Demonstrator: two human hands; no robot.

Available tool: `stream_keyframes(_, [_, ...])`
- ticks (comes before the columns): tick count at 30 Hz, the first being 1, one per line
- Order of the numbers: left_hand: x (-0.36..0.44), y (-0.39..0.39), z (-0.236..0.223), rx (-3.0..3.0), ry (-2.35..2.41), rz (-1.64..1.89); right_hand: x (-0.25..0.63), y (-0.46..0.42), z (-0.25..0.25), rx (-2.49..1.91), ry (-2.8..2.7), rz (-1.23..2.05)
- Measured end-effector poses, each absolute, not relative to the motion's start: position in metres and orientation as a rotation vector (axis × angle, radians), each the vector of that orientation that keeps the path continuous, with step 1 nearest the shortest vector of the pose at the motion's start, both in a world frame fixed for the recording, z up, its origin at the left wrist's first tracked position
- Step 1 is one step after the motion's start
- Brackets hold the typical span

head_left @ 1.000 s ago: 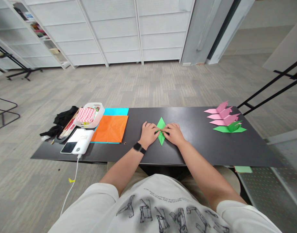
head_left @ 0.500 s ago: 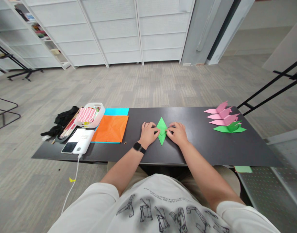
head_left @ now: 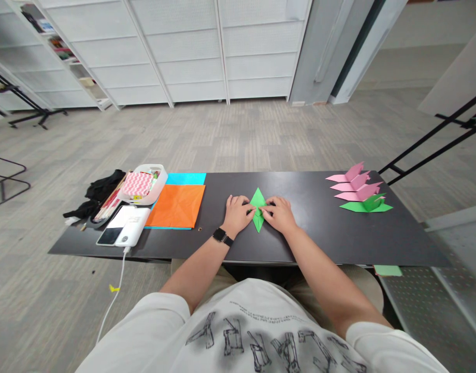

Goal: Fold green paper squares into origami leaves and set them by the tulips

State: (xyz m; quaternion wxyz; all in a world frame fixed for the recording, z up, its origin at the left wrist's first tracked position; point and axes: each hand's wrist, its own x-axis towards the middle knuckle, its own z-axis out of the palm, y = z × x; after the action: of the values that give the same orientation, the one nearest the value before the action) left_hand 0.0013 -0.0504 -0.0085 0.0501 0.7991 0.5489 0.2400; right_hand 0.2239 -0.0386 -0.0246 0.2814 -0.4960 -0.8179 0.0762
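Note:
A green kite-shaped folded paper (head_left: pixel 258 201) lies flat on the black table (head_left: pixel 319 233), pointing away from me. My left hand (head_left: pixel 236 214), with a black watch on its wrist, presses on the paper's left side with curled fingers. My right hand (head_left: pixel 278 214) presses on its right side, fingertips meeting the left hand's at the paper's middle. Both hands pinch the paper against the table.
At the right end lie three pink folded paper shapes (head_left: pixel 354 186) and a green one (head_left: pixel 366 205). To the left lie orange paper (head_left: pixel 177 206) on cyan sheets, a white basket (head_left: pixel 144 184), a white power bank (head_left: pixel 133 233) with phone, and black cloth (head_left: pixel 101 189).
My right hand slid a little away to the right, then came back to the paper's middle. The left hand and the paper stayed almost still.

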Motion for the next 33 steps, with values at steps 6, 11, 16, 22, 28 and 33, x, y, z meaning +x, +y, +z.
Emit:
stream_keyframes(6, [-0.005, -0.056, -0.006, 2.450, 1.734, 0.736, 0.225, -0.036, -0.029, -1.346, -2.181, 0.230])
stream_keyframes(11, [-0.012, -0.060, -0.004, 2.386, 1.820, 0.762, 0.227, -0.035, -0.031, -1.344, -2.176, 0.247])
stream_keyframes(16, [-0.014, -0.060, 0.001, 2.360, 1.812, 0.791, 0.227, -0.035, -0.031, -1.322, -2.181, 0.254])
stream_keyframes(22, [-0.015, -0.058, 0.000, 2.491, 1.494, 0.730, 0.227, -0.036, -0.030, -1.295, -2.195, 0.258])
stream_keyframes(28, [-0.018, -0.054, -0.008, 2.506, 1.476, 0.693, 0.230, -0.036, -0.026, -1.249, -2.112, 0.309])
stream_keyframes(33, [-0.019, -0.052, -0.011, 2.479, 1.490, 0.678, 0.234, -0.036, -0.023, -1.218, -2.092, 0.353])
